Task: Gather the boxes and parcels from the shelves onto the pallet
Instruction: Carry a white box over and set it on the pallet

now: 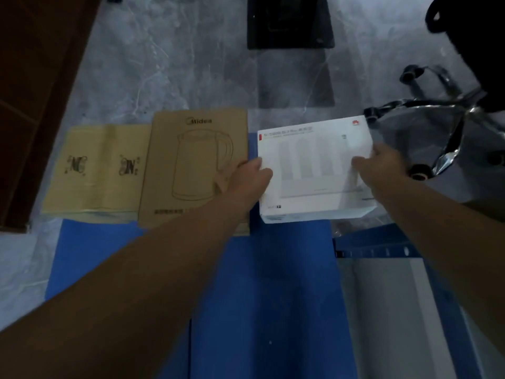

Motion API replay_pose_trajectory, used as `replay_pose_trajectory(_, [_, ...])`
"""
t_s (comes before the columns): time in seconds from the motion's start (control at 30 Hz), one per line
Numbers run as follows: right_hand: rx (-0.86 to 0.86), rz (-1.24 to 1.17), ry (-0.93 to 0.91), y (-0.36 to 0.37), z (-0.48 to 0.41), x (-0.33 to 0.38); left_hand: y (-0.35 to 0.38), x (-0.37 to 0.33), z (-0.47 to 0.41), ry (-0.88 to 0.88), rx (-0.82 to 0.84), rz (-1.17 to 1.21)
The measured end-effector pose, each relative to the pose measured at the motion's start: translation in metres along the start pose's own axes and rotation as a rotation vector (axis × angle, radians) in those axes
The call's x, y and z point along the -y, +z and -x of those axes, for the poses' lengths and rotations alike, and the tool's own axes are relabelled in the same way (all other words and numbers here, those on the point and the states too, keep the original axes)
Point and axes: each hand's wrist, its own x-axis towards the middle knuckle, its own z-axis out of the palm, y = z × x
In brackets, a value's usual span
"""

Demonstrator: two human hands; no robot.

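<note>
Both hands held a white box (314, 170) by its two short ends. The left hand (251, 173) gripped the left end, thumb lying on the top face and pinching the edge; the other fingers went under the box and were hidden, so I could not tell if they were spread or together. The right hand (377, 162) gripped the right end, thumb on the top face pointing toward the left hand, remaining fingers curled at the far right corner, pressed together as far as the blur allowed. The box lay flat between the two thumbs, print side up, with a red logo at its far right corner beyond the right fingers. Its near edge sat over the far end of the blue pallet (259, 283); I could not tell whether it touched the pallet or hung just above it. Just left of the left hand's knuckles lay a brown box (191, 165) with a kettle drawing, flat, its near edge on the pallet, right side close beside the white box. Left of that, touching it, lay a yellow box (95, 170), flat. Right of the right hand stood a chair base (442, 110) with wheels on the grey floor (169, 64). Below the right wrist ran a blue shelf frame (382, 242). Far beyond both hands sat a dark slab (289, 23), details unclear.
</note>
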Motion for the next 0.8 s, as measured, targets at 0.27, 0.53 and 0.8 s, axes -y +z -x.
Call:
replay_pose_trajectory(0.27, [0.106, -0.228, 0.082, 0.059, -0.006, -0.071, 0.008, 0.061, -0.006, 0.393, -0.211, -1.045])
replay_pose_trajectory(0.53, [0.176, -0.075, 0.079, 0.109, -0.007, -0.084, 0.009, 0.072, -0.017, 0.424, -0.171, -1.39])
replay_pose_trajectory(0.8, [0.457, 0.098, -0.035, 0.09, 0.016, -0.072, -0.006, 0.066, -0.01, 0.404, 0.024, -0.847])
